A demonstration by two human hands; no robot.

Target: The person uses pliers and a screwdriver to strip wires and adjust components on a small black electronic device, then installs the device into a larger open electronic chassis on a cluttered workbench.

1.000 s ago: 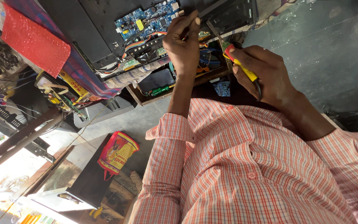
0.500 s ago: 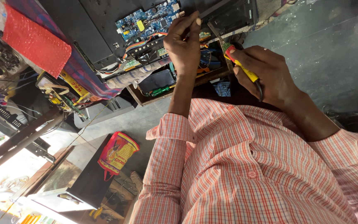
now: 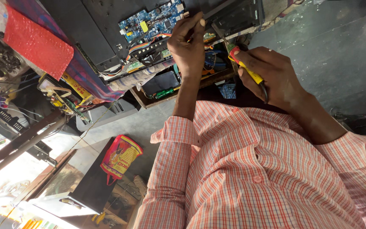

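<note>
Beside the glossy blue circuit board [image 3: 151, 22], the left hand [image 3: 188, 46] is pinching something unclear while the right hand [image 3: 272, 76] is gripping a slim yellow-handled soldering iron [image 3: 245, 70].

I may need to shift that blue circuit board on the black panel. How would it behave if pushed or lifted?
The blue circuit board looks thin and flat, so probably stiff and light. Coloured wires run off its lower edge, so it would likely tug against them rather than slide freely. Its small exposed parts look fragile; pressing on them seems risky. The left hand rests by its right end.
</note>
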